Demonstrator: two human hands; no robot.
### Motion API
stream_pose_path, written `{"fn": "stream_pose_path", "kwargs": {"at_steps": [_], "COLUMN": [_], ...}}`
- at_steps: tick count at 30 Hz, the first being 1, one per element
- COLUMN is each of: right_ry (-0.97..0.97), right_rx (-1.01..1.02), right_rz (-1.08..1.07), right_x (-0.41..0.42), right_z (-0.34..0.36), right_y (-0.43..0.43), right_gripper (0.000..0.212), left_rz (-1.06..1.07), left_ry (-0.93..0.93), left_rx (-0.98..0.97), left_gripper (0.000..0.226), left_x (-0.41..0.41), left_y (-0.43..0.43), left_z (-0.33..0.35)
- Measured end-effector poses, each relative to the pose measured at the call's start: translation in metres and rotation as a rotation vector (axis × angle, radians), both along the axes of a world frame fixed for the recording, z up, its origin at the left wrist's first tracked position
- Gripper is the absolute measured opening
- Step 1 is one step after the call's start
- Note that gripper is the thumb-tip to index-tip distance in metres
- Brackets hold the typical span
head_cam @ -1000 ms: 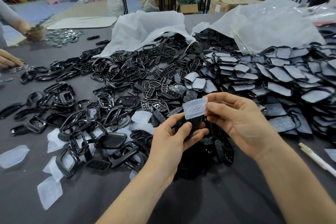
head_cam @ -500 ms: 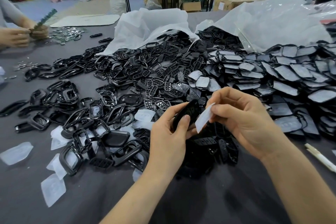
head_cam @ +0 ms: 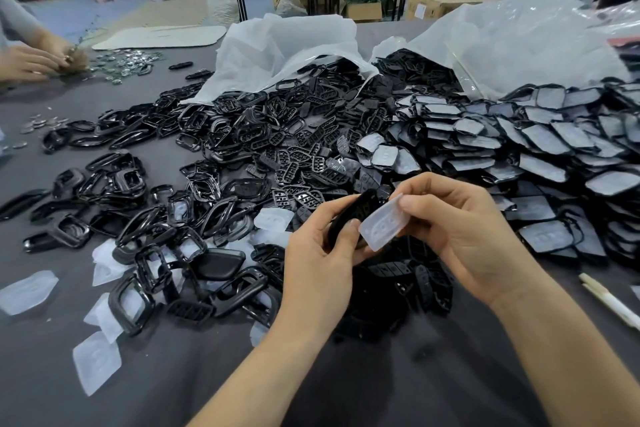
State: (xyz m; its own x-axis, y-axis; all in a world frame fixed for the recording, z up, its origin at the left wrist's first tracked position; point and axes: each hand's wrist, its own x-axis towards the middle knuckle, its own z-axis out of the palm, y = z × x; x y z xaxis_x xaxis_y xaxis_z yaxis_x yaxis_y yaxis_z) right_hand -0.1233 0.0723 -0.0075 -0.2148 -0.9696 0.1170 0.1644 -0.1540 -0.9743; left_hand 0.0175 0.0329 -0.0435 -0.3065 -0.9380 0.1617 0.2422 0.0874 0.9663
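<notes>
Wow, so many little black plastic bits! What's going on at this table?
A person is putting small parts together by hand. The left hand holds a black plastic shell, and the right hand pinches a translucent pad right beside it, not yet fitted. Loose black frames and more pads lie spread over the grey table; a stacked pile of padded shells sits to the right. At the far left, another person's hands work on small shiny pieces.

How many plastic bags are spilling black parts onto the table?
2: a white bag at the far middle of the table, and a clearer bag to its right. Plastic at the far right edge may be a third.
</notes>
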Motion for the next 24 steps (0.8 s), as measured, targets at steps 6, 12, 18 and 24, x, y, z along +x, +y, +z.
{"fn": "stream_pose_path", "kwargs": {"at_steps": [6,12,18,24], "right_ry": [0.071,0.237,0.356,0.47], "right_rx": [0.01,-0.022,-0.047,-0.053], "right_rz": [-0.07,-0.132,-0.218,-0.297], "right_x": [0.0,0.005,0.014,0.019], "right_z": [-0.004,-0.007,-0.012,-0.019], "right_y": [-0.003,-0.003,-0.003,-0.005], "right_gripper": [0.022,0.018,0.02,0.022], "left_rz": [-0.034,-0.05,-0.004,0.006], "left_ry": [0.052,0.041,-0.042,-0.049], "left_rx": [0.017,-0.039,-0.082,-0.065], "left_gripper": [0.034,0.026,0.036,0.03], "left_x": [-0.001,-0.001,0.0,-0.002], "left_y": [0.001,0.003,0.002,0.003], "left_z": [0.001,0.0,-0.003,-0.003]}}
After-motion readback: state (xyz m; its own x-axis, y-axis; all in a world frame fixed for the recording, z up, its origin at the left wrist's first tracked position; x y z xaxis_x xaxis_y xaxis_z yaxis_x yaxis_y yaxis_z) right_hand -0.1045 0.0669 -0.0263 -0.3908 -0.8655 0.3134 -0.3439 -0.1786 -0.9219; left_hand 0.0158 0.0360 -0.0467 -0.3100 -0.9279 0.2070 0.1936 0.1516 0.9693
